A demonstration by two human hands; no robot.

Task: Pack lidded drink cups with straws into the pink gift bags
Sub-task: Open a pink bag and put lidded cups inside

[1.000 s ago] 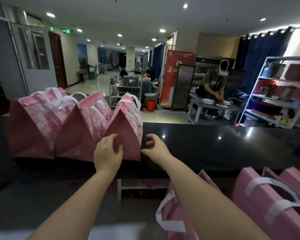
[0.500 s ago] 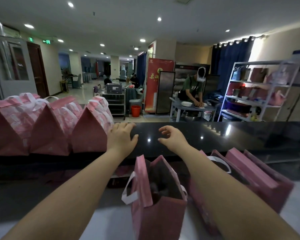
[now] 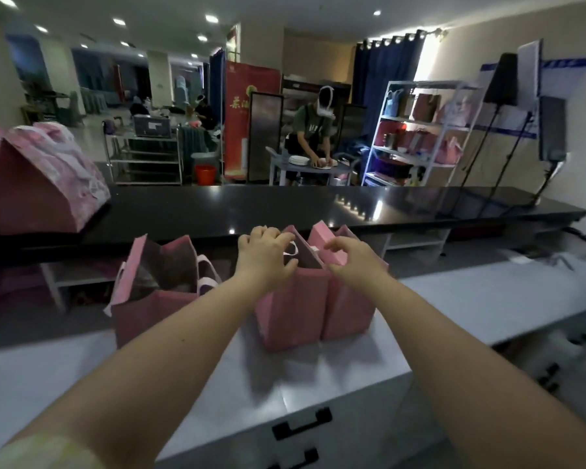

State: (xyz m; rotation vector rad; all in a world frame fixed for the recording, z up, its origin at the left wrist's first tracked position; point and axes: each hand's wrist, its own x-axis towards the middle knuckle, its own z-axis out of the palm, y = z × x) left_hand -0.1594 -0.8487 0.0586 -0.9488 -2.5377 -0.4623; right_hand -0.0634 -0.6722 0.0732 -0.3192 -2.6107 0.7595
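Observation:
Three pink gift bags stand on the white worktop. The left bag (image 3: 156,299) gapes open with something dark inside. My left hand (image 3: 264,255) grips the near rim and white handle of the middle bag (image 3: 291,309). My right hand (image 3: 352,262) has its fingers curled at the top of that bag, next to the right bag (image 3: 351,309); whether it pinches the rim is unclear. No cup or straw shows.
Closed pink bags (image 3: 38,184) sit at the left on the black counter (image 3: 285,208) behind the worktop (image 3: 454,292). Drawer handles (image 3: 301,424) face me below. A person works at a table (image 3: 315,164) beyond, beside a white shelf rack (image 3: 420,130).
My view swung right and down from the closed bags on the counter. Both hands came off the black counter and down onto the middle open bag on the worktop.

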